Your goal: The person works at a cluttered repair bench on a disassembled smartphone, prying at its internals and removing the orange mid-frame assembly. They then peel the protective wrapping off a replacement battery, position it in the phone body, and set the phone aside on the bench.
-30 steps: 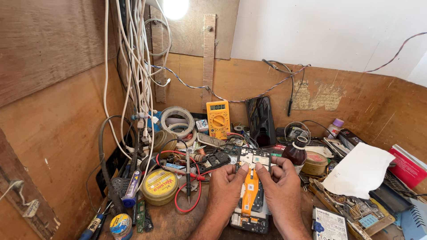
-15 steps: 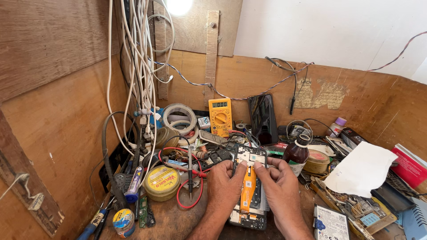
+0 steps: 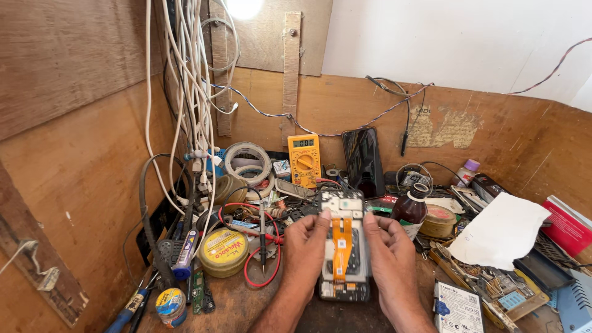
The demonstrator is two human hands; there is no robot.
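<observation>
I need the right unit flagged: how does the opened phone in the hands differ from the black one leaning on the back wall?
The opened phone lies flat between the left hand and right hand, back removed, its orange ribbon cable exposed. The black phone stands upright, untouched, showing a dark glossy face. Both are slim rectangles.

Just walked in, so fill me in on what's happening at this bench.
A person holds an opened phone with both hands over a cluttered wooden bench. The left hand and right hand grip its sides, thumbs at its top corners. An orange flex cable runs down its middle. A yellow multimeter leans against the back wall.
</observation>
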